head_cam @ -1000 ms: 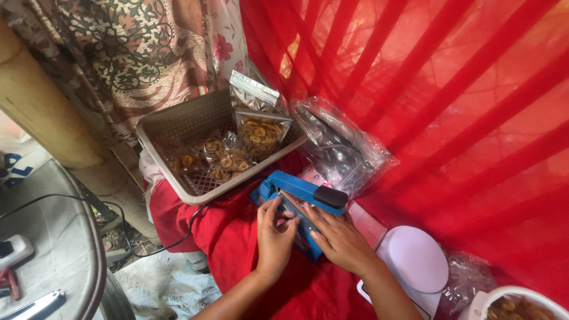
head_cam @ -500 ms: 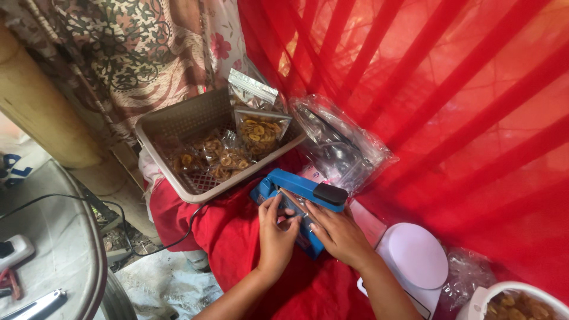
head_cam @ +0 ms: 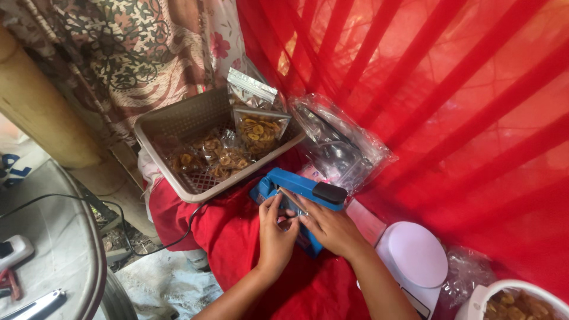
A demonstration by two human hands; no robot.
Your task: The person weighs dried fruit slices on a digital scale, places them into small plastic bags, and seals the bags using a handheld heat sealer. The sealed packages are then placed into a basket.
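Both grips pinch the small clear bag (head_cam: 288, 211), left hand (head_cam: 274, 237) and right hand (head_cam: 329, 227) feeding its mouth flat under the blue sealer (head_cam: 296, 192); basket (head_cam: 178, 127) at 11 o'clock catches packed ones.

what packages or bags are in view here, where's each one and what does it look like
Upright pouch: stands at the basket's far right side; silver top, clear front showing yellow chips.
Flat packets: lie inside the beige basket; clear, filled with brown-yellow chips.
Stack of empty bags: right of the basket on the red cloth; clear, shiny, crinkled.
Small pouch: between left hand and right hand at the blue sealer; mostly hidden.
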